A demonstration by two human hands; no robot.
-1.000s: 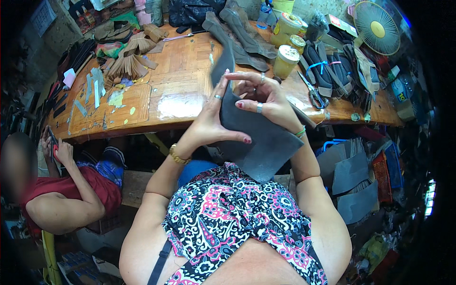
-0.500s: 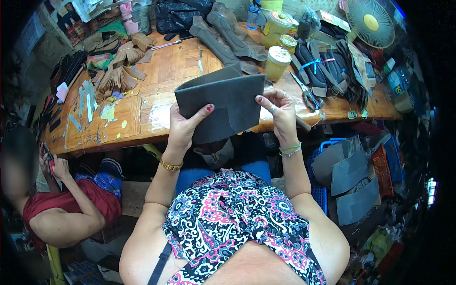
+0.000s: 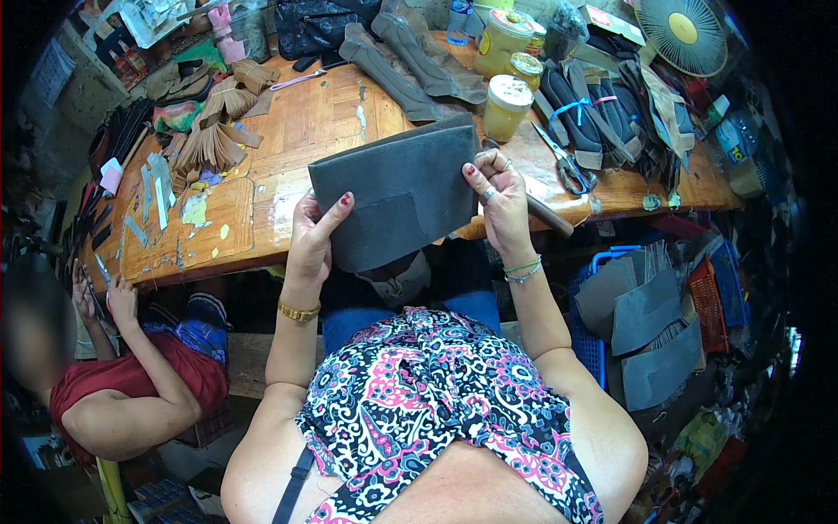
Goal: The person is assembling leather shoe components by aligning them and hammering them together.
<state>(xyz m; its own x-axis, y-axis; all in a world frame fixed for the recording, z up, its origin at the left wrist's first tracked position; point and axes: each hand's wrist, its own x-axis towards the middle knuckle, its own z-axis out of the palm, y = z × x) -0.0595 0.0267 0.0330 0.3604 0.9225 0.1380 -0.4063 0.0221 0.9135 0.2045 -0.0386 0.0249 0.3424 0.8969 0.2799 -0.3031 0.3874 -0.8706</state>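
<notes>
A folded dark grey leather-like piece (image 3: 397, 196) is held up before me at the table's front edge, its two layers lying close together at the top fold. My left hand (image 3: 316, 234) grips its left side, thumb on the front face, the fingers hidden behind. At the right edge my right hand (image 3: 500, 199) pinches it with the thumb in front and fingers curled. A faint cut or seam outline shows on the face. Just beyond the right hand stands a jar (image 3: 506, 109) of yellowish paste, with scissors (image 3: 567, 166) and a rod-like handle (image 3: 550, 216) to its right.
Grey boot-shaped pieces (image 3: 393, 74) lie at the wooden table's (image 3: 288, 113) back. Bundled brown strips (image 3: 214, 140) are at left, bundled dark shoe parts (image 3: 602, 109) at right. A blue basket (image 3: 591, 349) with similar grey sheets (image 3: 646, 319) stands low right. A co-worker (image 3: 140, 375) sits at left.
Both hands have shifted a little left with the piece, and the left sits slightly lower. The piece's top layers have come closer together. The co-worker's hands have moved.
</notes>
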